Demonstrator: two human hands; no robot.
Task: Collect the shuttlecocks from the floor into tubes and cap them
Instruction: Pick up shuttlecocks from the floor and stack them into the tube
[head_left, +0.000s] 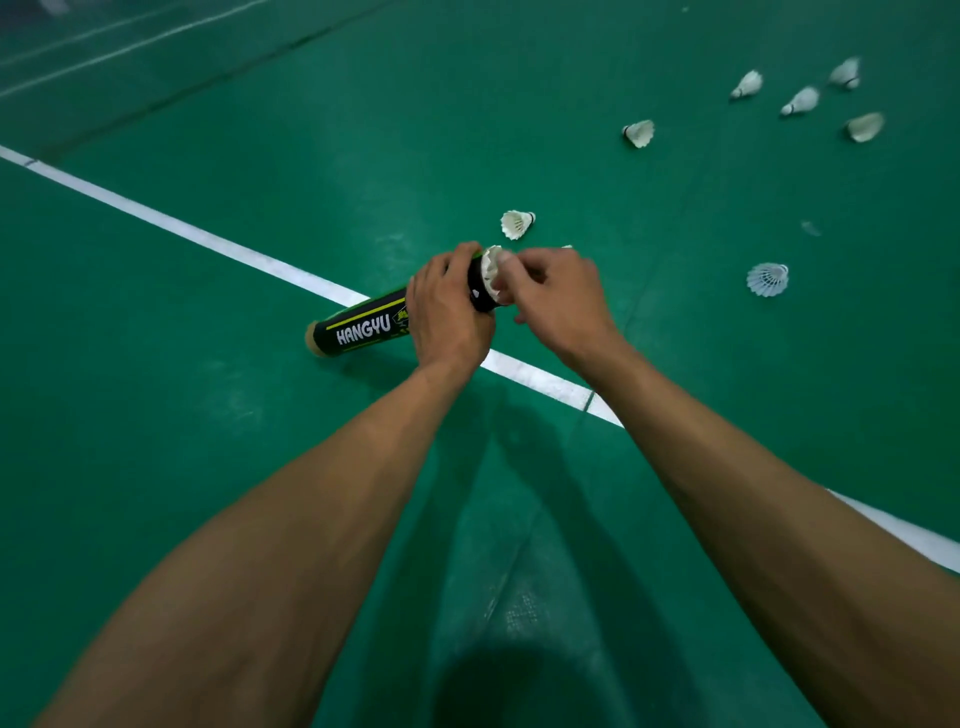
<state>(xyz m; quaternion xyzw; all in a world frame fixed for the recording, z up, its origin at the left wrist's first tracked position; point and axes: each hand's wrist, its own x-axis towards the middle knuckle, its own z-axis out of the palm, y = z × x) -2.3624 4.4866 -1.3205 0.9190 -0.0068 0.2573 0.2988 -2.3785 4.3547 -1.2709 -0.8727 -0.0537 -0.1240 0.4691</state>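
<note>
While the left hand (449, 312) wraps its fingers round the black cylindrical cardboard tube (363, 330) near its mouth, the green court floor (208, 467) lies open left of the grip, and a white painted line (171, 223) passes beneath it. The right hand (558, 296) pinches a white feather shuttlecock (491, 270) at the mouth, its cork hidden. Just beyond the grip lies a loose white shuttlecock (518, 223); blurred white shuttlecocks (801, 100) scatter farther right. The tube's long axis runs from its tan base, left of the grip, rightward to the mouth beside the pinch.
</note>
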